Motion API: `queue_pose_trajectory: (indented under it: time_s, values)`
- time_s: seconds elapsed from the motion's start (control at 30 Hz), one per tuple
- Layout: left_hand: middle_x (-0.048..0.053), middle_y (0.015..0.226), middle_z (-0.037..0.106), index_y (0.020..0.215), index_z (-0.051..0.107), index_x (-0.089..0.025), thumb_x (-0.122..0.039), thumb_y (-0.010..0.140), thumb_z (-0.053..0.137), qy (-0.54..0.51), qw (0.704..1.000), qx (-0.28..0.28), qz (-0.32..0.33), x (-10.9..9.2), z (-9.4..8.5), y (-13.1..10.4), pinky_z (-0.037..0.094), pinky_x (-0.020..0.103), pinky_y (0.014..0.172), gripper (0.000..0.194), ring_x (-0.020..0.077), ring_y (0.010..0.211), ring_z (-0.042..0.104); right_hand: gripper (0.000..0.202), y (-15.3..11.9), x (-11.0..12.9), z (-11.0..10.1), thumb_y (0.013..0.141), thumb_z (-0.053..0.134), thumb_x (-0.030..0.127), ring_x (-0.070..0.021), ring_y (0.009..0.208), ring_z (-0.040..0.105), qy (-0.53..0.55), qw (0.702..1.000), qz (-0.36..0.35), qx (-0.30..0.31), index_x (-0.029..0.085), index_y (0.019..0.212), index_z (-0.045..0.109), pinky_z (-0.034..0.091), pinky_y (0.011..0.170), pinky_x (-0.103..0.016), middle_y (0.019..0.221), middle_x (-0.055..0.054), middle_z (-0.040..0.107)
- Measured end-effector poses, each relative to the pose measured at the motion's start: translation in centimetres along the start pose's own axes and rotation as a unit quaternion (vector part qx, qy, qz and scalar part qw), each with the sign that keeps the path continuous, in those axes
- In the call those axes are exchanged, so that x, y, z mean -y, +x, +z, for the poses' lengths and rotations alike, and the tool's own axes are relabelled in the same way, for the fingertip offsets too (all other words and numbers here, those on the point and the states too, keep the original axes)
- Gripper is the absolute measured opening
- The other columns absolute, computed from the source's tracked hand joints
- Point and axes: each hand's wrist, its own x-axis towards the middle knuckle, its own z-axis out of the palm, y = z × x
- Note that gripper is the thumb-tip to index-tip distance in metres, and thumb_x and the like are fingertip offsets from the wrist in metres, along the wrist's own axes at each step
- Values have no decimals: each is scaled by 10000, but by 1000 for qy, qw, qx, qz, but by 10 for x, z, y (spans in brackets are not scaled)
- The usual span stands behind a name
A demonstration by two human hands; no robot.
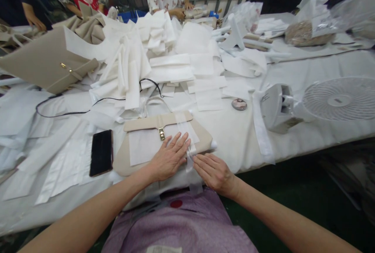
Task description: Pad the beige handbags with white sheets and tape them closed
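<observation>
Your beige handbag (164,139) lies flat at the lower centre of the frame on the white-covered tabletop (307,136), long axis left to right, flap and gold clasp toward the top. White paper covers its front. Your left hand (170,157) presses flat on it, fingers spread; your right hand (213,173) rests open at its lower right edge, beside a white strip (187,139).

Beige flat handbag (137,155) at lower centre looked smooth, matt leather-like; small clasp (161,134) was shiny gold metal. Black rectangular phone (101,152) left of it was glossy. White sheets (129,65) above looked soft, matt.
</observation>
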Motion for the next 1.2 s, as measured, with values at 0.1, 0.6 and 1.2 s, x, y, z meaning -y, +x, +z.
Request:
queue_pose_trajectory:
  time_s: [0.1,0.6,1.2]
  values:
    - [96,1536,247,1454,239,-192,-279,979,253,-4,999,24,28,-1,1,0,154,501,1120,483,233,1422,195,231,-3,-3,-3,914,425,89,-203,940,632,28,999,17,22,125,932,652,485,812,-362,981,-129,696]
    - [69,1316,566,1246,543,-238,-297,970,358,-169,985,-20,6,3,-7,4,264,447,1094,338,194,1260,452,490,24,-55,31,974,400,367,-249,1311,389,83,970,32,227,82,1373,387,315,1067,-483,1397,-167,457]
    - [52,1008,661,956,628,-202,-335,935,490,-209,971,-84,-78,4,13,19,415,379,886,193,184,974,572,417,3,-68,58,971,390,238,-302,1353,317,30,980,-22,196,46,1339,426,339,1064,-512,1414,-201,421]
